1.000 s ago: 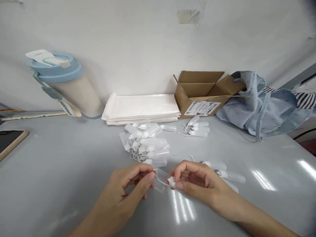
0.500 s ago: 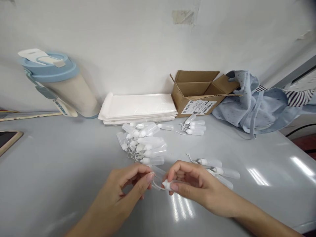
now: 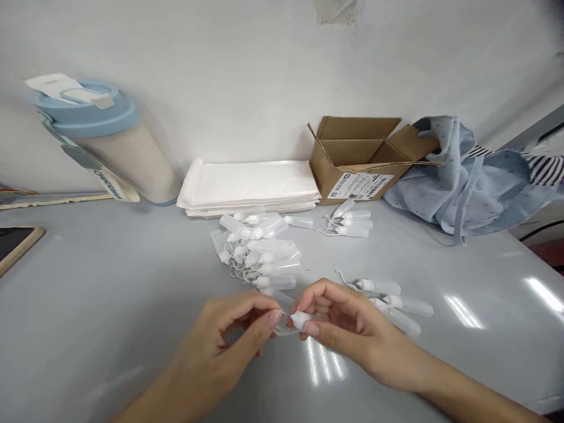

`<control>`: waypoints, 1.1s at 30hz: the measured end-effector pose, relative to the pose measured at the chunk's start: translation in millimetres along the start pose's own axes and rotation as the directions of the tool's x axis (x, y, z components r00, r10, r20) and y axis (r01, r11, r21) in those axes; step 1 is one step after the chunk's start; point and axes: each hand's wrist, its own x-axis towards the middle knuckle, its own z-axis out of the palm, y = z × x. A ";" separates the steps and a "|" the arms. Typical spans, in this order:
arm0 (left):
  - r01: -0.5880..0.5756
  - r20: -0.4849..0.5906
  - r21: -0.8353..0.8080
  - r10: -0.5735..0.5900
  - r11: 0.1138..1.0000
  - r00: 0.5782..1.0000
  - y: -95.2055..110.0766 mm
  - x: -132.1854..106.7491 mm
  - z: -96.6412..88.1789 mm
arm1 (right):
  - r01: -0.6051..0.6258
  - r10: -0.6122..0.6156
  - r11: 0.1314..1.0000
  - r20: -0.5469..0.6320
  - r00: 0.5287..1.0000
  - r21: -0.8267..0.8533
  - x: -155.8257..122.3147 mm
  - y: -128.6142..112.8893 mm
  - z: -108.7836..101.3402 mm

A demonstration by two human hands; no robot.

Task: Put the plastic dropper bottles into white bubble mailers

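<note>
My left hand (image 3: 229, 338) and my right hand (image 3: 341, 320) meet just above the grey table (image 3: 110, 294), both pinched on one small clear plastic bottle. Its white cap (image 3: 300, 319) shows between my right thumb and forefinger; my left fingertips pinch a thin loop attached to it. The bottle's body is mostly hidden by my fingers. A pile of several like bottles (image 3: 259, 249) lies just beyond my hands. A smaller bunch (image 3: 350, 222) lies near the box, and a few more bottles (image 3: 396, 299) lie behind my right hand.
A stack of white padded envelopes (image 3: 251, 187) and an open cardboard box (image 3: 356, 158) stand against the wall. A blue-lidded tumbler (image 3: 101, 147) leans at the back left. Blue cloth (image 3: 476, 182) is heaped at the right. A phone (image 3: 15, 244) lies at the left edge.
My hands have drawn closer together around the bottle. The cap now sits tight between my right fingertips, and the clear body seen earlier between the hands is now hidden.
</note>
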 end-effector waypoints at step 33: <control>-0.286 0.021 0.246 0.290 0.926 0.957 -9.9 -1.0 8.5 | 0.101 -0.137 0.906 -0.060 0.989 -0.411 -6.9 6.8 1.7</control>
